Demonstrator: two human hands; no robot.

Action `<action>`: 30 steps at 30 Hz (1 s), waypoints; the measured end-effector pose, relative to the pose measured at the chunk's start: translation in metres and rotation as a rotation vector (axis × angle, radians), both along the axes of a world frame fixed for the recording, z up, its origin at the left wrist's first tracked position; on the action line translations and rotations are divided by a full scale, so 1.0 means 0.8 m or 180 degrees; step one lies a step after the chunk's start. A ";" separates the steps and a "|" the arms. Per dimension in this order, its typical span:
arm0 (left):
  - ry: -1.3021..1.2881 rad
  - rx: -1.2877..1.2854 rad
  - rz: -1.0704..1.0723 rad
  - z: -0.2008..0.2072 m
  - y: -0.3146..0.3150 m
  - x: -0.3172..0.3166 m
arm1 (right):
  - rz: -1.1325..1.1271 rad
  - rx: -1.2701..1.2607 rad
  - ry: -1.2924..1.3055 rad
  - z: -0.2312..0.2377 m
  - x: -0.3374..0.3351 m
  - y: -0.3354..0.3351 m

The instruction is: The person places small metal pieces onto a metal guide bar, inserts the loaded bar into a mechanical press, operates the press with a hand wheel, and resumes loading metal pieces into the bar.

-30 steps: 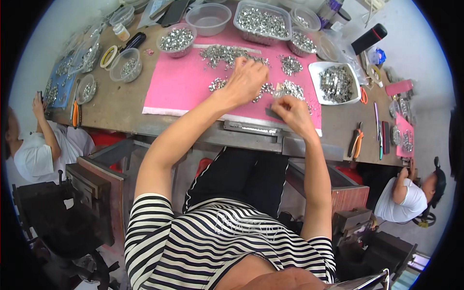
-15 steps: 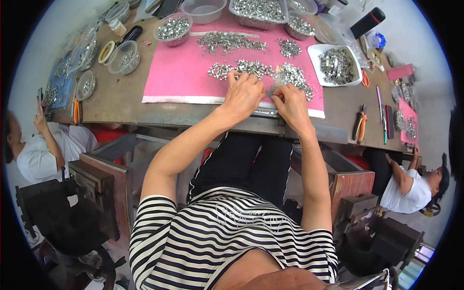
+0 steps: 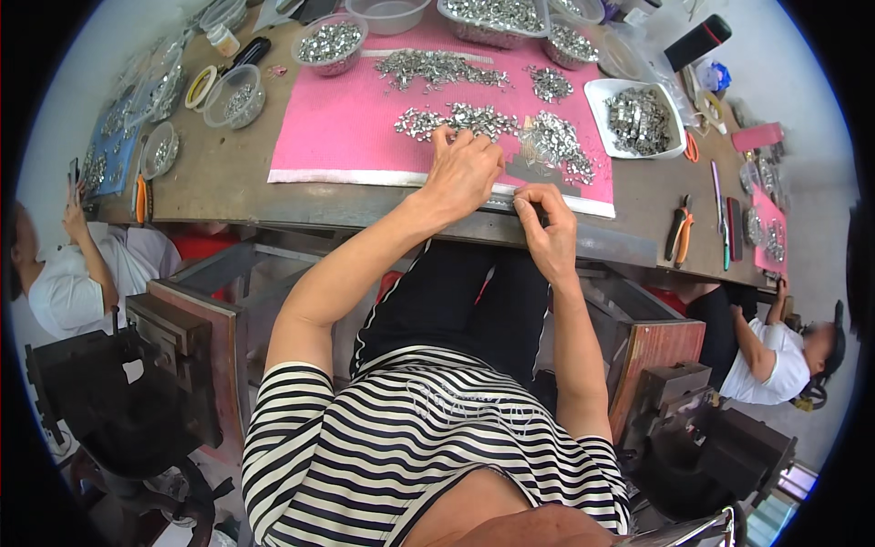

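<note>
My left hand [image 3: 465,171] reaches over the near edge of the pink mat [image 3: 346,146], its fingers bent and drawn together at a pile of small shiny metal pieces [image 3: 474,118]. Whatever its fingertips hold is too small to make out. My right hand [image 3: 549,230] is at the table's front edge, thumb and forefinger close together beside a narrow metal strip [image 3: 498,202]. Anything in that pinch is hidden. A flat grey piece [image 3: 540,173] lies on the mat between my right hand and a second pile of metal pieces [image 3: 558,141].
Farther back are more loose metal pieces [image 3: 437,69] and tubs of them. A white tray [image 3: 679,137] of metal parts stands right. Orange-handled pliers [image 3: 679,235] lie near the right front edge. Co-workers sit at both sides, one in a white shirt [image 3: 68,296] at left.
My right hand has moved back toward me, off the mat to the table's front edge, uncovering the grey piece. My left hand stays by the pile, with little shift.
</note>
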State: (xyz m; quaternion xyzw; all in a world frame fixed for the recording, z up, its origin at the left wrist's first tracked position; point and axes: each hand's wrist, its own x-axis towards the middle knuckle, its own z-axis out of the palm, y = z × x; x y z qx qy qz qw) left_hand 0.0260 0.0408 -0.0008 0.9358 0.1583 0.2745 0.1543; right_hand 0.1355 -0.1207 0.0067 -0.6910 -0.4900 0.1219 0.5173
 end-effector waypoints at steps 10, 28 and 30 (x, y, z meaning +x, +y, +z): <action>-0.0565 -0.1467 -0.0290 0.015 -0.027 -0.032 | -0.0133 0.0010 -0.0790 0.001 -0.004 0.000; -0.0754 -0.0584 -0.0429 0.000 -0.047 -0.028 | -0.0585 0.0334 -0.0249 -0.020 0.009 -0.021; -0.0787 -0.0349 -0.0460 -0.003 -0.048 -0.030 | -0.0615 0.0374 -0.0256 -0.019 0.007 -0.020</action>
